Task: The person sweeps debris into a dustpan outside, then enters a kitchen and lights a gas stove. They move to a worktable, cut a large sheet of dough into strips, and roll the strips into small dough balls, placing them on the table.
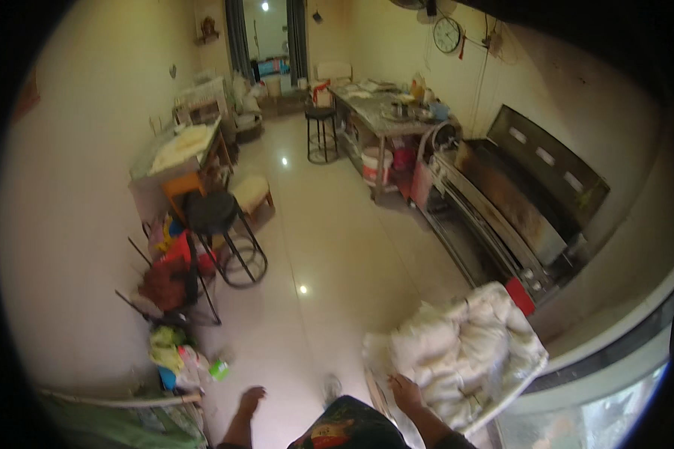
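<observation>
White lumpy dough pile (464, 348) under right hand's (404, 391) spread fingers; left hand (251, 399) loosely open.

We stand at the near end of the floor (329, 247). Our right hand (406, 391) rests on the pile of filled bags (464, 352) on a tray, just right of us; our left hand (250, 400) hangs free. The griddle (513, 194) lies behind the pile along the right wall, a cluttered surface (382, 108) beyond it. Stools (221, 224) stand left.
</observation>
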### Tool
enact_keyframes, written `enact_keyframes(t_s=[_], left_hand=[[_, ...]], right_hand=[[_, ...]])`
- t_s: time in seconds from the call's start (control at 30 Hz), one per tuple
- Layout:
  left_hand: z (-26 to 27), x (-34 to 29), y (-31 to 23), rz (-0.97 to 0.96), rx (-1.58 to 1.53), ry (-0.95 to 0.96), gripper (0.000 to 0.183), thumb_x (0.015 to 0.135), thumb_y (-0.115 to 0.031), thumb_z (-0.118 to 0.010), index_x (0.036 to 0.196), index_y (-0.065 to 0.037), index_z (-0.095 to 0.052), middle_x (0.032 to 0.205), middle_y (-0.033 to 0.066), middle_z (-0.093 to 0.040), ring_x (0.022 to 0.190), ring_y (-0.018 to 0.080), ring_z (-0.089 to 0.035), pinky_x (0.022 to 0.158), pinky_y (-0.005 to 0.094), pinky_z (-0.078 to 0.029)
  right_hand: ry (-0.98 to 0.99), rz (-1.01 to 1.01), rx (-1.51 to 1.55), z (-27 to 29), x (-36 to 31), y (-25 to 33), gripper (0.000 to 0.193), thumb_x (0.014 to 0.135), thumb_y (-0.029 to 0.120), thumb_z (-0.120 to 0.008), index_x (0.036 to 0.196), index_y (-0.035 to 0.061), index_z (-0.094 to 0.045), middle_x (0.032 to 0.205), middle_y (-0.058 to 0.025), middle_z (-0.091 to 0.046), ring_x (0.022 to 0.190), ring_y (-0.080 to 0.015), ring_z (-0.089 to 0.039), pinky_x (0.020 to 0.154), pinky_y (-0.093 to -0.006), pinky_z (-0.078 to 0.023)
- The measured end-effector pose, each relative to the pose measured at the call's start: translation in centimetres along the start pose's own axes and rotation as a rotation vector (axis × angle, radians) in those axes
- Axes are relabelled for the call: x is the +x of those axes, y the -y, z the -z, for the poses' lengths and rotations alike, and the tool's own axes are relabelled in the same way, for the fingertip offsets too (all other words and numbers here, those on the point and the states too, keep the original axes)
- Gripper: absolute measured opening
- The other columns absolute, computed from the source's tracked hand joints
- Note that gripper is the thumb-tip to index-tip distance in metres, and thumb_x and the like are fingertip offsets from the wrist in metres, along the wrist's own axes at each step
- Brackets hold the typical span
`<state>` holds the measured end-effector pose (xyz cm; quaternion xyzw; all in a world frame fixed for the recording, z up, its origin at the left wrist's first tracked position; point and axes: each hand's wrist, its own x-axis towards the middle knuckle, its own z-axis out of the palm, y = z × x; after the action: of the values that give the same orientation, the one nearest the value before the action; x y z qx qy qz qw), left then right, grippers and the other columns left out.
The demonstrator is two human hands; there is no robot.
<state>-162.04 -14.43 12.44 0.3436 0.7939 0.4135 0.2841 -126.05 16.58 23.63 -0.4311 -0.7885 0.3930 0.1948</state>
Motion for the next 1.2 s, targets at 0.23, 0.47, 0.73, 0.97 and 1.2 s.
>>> enact_keyframes(t_s=[0.23, 0.47, 0.73, 0.97, 1.2], left_hand=[[6.8, 15.0, -5.7, -0.056, 0.495, 0.236, 0.030, 0.083, -0.024, -0.051, 0.100, -0.001, -0.060, 0.096, 0.0144, -0.063, 0.080, 0.0224, -0.061, 0.073, 0.0317, -0.049], [14.0, 24.7, 3.2, 0.834, -0.427, -0.079, 0.022, 0.080, -0.024, -0.055, 0.094, -0.008, -0.060, 0.083, 0.0070, -0.062, 0.072, 0.0199, -0.059, 0.056, 0.0309, -0.045], [14.3, 53.1, 7.2, -0.230, 0.701, 0.845, 0.021, 0.081, -0.024, -0.049, 0.093, -0.010, -0.060, 0.087, 0.0086, -0.063, 0.082, 0.0241, -0.058, 0.063, 0.0376, -0.047], [7.7, 84.2, -7.4, -0.013, 0.512, 0.370, 0.023, 0.080, -0.023, -0.048, 0.079, -0.005, -0.062, 0.073, 0.0096, -0.063, 0.065, 0.0210, -0.060, 0.058, 0.0340, -0.047], [-11.9, 94.9, -21.7, 0.296, -0.070, 0.524, 0.030, 0.082, -0.028, -0.053, 0.103, -0.008, -0.059, 0.087, 0.0036, -0.063, 0.081, 0.0151, -0.058, 0.063, 0.0316, -0.043]], right_hand=[[0.150, -0.176, 0.284, -3.2, 18.0, 7.4, 0.027, 0.086, 0.020, -0.043, 0.108, 0.0096, -0.056, 0.085, -0.0089, -0.064, 0.068, -0.0183, -0.063, 0.066, -0.0322, -0.049], [0.208, 0.088, -0.138, -7.5, 32.5, 2.5, 0.028, 0.084, 0.025, -0.047, 0.106, 0.0106, -0.057, 0.099, -0.0157, -0.061, 0.090, -0.0334, -0.057, 0.080, -0.0413, -0.046], [0.294, -0.549, -0.615, -12.9, 28.8, -12.4, 0.015, 0.075, 0.020, -0.054, 0.077, 0.0056, -0.059, 0.079, -0.0117, -0.062, 0.074, -0.0316, -0.061, 0.061, -0.0434, -0.049], [-0.080, -1.192, 0.421, -13.0, 29.0, -12.7, 0.012, 0.074, 0.016, -0.056, 0.083, 0.0083, -0.062, 0.085, -0.0142, -0.063, 0.083, -0.0280, -0.062, 0.071, -0.0386, -0.049], [0.596, -0.533, -0.650, -10.7, 37.8, -20.0, 0.024, 0.082, 0.027, -0.048, 0.097, 0.0117, -0.059, 0.097, -0.0094, -0.061, 0.086, -0.0226, -0.060, 0.069, -0.0366, -0.048]])
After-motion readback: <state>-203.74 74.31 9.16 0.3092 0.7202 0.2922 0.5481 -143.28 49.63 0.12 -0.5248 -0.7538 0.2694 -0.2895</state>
